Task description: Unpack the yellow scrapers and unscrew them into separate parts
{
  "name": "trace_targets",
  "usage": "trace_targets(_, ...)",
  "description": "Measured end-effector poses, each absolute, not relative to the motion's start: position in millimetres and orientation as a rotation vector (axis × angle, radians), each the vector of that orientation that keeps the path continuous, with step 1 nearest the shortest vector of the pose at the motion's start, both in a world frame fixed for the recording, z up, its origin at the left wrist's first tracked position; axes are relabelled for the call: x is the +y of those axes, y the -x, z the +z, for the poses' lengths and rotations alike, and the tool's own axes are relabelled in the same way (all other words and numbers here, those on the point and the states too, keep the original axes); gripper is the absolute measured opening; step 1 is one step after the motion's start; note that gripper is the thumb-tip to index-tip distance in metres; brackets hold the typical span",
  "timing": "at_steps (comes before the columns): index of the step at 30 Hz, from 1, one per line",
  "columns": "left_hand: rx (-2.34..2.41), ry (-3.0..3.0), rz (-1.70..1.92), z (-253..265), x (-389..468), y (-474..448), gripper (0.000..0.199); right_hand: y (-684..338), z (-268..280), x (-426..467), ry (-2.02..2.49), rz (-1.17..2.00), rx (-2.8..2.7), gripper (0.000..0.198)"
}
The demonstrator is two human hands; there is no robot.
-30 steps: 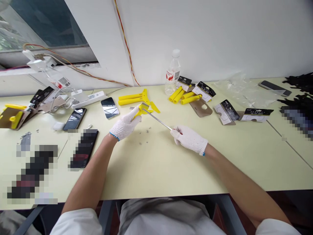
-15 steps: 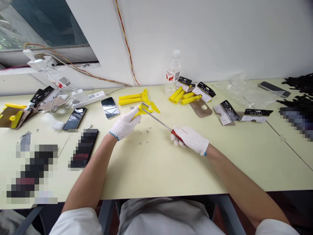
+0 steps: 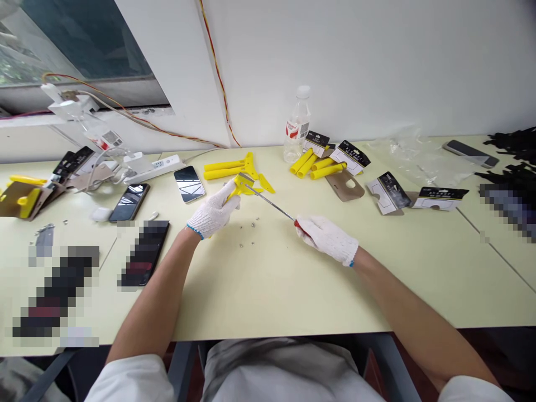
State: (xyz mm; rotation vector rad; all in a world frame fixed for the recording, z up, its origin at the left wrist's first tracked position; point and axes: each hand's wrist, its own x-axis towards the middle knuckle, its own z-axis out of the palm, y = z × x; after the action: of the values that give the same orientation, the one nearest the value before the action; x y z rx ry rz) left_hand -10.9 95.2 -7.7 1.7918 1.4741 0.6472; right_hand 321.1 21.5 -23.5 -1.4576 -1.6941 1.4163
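A yellow scraper (image 3: 239, 183) is held in front of the upright bottle (image 3: 296, 134) and to its left, its body gripped by the curled gloved fingers of the left hand (image 3: 213, 209). The red handle of a screwdriver (image 3: 270, 202) is clasped by the fingers of the right hand (image 3: 326, 237), nearer the wearer than the bottle and slightly to its right. The blade is pointed at the metal plate (image 3: 247, 177) on the scraper; whether its tip is seated in a screw cannot be told. For good work, the shaft should probably be kept square to the screw, with steady pressure applied while the handle is turned. The scraper is best braced firmly, with the left thumb kept clear of any slip. Small metal pieces (image 3: 253, 225), lying in front of the bottle and to its left, should be left undisturbed
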Motion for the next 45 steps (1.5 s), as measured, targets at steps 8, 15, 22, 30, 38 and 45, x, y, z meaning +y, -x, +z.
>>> trace_targets(8, 1.471, -1.821, 0.622, -4.9, 93.0, 9.1, 0.054, -318.8, -20.5, 20.4, 1.499, 1.366, -1.719, 0.058)
trace_targets(15, 1.456, -1.858, 0.596, -2.1, 92.2, 8.8, 0.058, -317.1, -18.1, 19.9, 1.518, 1.385, -1.699, 0.059)
trace_targets(22, 1.477, -1.864, 0.589, -1.7, 92.3, 8.4, 0.059, -317.7, -17.5, 19.7, 1.529, 1.372, -1.725, 0.055)
trace_targets(30, 1.48, -1.887, 0.574, -5.1, 94.0, 10.9, 0.066, -315.6, -19.3, 19.6, 1.508, 1.4, -1.696, 0.056)
trace_targets(38, 1.596, -2.031, 0.494, 1.5, 95.5, 11.6, 0.063, -321.7, -21.7, 16.3, 1.44, 1.715, -1.532, 0.049)
trace_targets(45, 1.582, -2.048, 0.475, 3.6, 94.3, 9.6, 0.057, -323.9, -11.4, 13.7, 1.341, 1.808, -1.526, 0.05)
